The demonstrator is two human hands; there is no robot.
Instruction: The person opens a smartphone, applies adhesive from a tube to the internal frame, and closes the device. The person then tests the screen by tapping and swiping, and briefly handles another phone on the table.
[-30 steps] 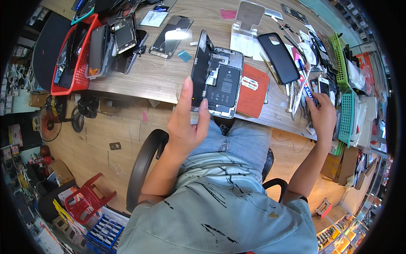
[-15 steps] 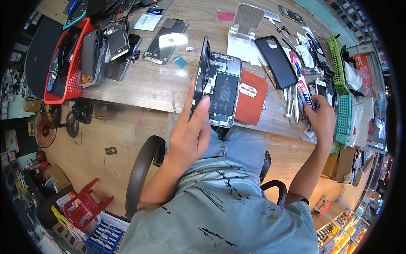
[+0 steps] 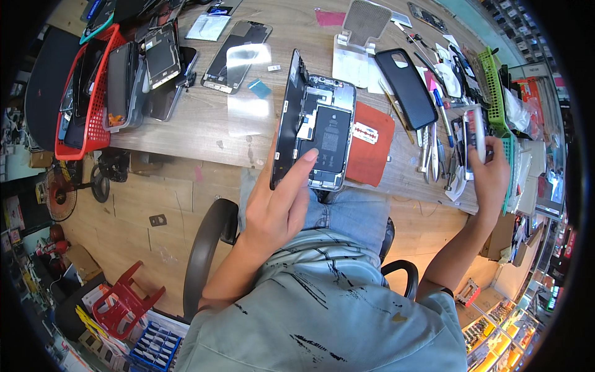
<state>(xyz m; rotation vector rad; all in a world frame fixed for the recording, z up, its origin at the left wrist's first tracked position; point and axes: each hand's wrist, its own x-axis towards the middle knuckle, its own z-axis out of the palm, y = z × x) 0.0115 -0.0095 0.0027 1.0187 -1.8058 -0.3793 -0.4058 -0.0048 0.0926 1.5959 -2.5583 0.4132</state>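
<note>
Standing left of the opened phone, a basket holds devices.

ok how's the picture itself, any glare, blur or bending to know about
Head view: pale rectangular glare on the brown wood-grain table and across the dark grey phone panel; head view: the narrow, pale item in the bare right hand looks smeared, perhaps by motion; head view: the opened smartphone with black battery looks fairly crisp; head view: fisheye bending and black corners.

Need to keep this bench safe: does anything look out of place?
A razor blade lies loose on the reddish pad beside the opened phone; uncovered so near the left hand, it seems risky.
</note>
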